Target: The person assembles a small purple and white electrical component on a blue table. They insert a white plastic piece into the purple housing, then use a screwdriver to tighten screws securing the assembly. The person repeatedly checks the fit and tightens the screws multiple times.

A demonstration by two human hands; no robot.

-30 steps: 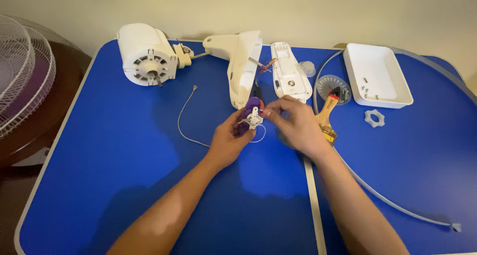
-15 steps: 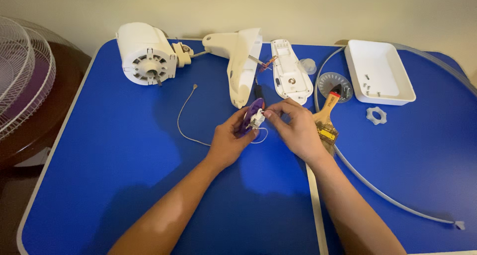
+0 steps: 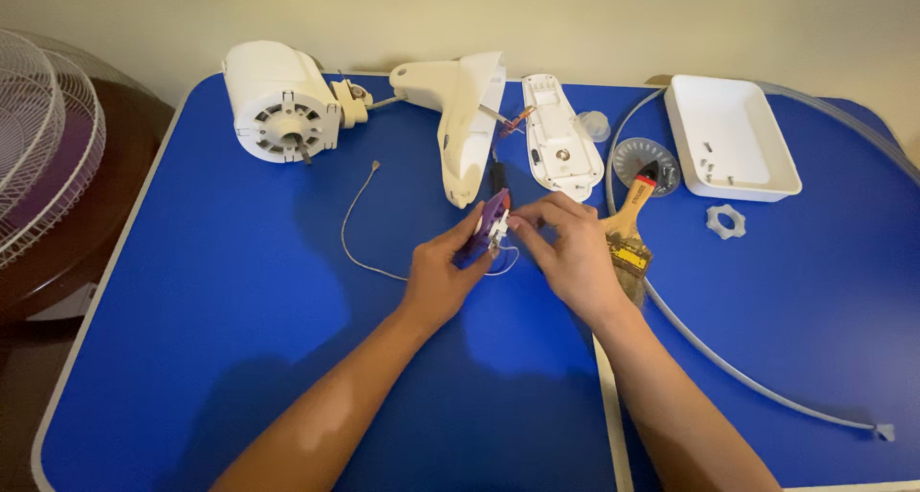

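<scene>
Your left hand grips a small purple and white switch part near the middle of the blue tabletop; your right hand pinches its white end. Compared with a second ago, both hands sit almost where they were, only shifted slightly, and the part is tilted more upright. The paintbrush lies just beside your right hand, the motor at the far left corner.

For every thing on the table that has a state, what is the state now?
small purple part: held up between both hands
left hand: pinching the part
right hand: fingertips on the part
fan motor: detached, on its side
white tray: upright, holding small screws
paintbrush: lying flat, unheld
thin wire: loose, curved on table
</scene>
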